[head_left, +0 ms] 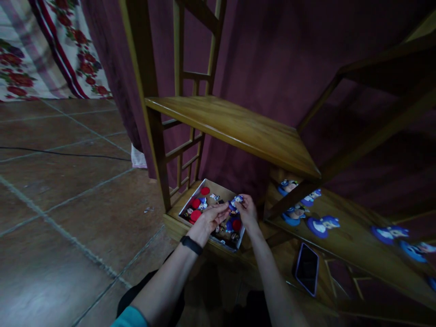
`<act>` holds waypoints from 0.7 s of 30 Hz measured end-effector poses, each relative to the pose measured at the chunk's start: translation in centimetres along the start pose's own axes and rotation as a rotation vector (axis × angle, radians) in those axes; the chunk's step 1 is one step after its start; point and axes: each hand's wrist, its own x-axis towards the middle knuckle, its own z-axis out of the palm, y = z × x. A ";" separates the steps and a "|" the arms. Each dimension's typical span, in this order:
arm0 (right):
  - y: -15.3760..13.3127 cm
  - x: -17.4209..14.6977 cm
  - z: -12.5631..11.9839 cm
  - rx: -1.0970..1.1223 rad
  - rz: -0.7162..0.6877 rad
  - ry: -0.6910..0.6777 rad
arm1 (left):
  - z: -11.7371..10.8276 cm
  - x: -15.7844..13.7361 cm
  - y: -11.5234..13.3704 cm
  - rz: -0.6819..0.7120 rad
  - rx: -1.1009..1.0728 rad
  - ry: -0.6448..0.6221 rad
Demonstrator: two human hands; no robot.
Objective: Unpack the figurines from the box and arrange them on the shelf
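Note:
Over a shallow open box (184,221), I hold a small blue-and-white figurine (235,200). My right hand (248,210) grips its right side between thumb and fingers. My left hand (215,216), below a black wristband, reaches in from the left with its fingertips closed on the figurine's lower left edge. In the box lie red discs (205,190) and several small figure pieces (202,203), partly hidden under my hands.
The box stands on a low wooden shelf, under a higher wooden board (235,127). Several blue-based figurines (323,225) are on the shelf at the right. A phone (307,269) lies below them. A lattice side panel (185,154) rises at the left, beside the tiled floor (68,195).

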 end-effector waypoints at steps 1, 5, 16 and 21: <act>-0.1 -0.1 0.0 -0.008 0.001 -0.013 | -0.1 0.0 0.0 -0.006 -0.004 -0.001; -0.2 -0.4 0.2 -0.034 0.004 -0.038 | -0.4 0.1 0.1 -0.032 -0.010 -0.005; 0.6 -0.4 0.3 -0.077 -0.039 0.010 | -0.1 0.2 -0.2 0.026 -0.014 0.037; 1.3 -0.4 0.4 -0.110 -0.052 0.030 | -0.2 0.3 -0.5 0.053 -0.028 0.037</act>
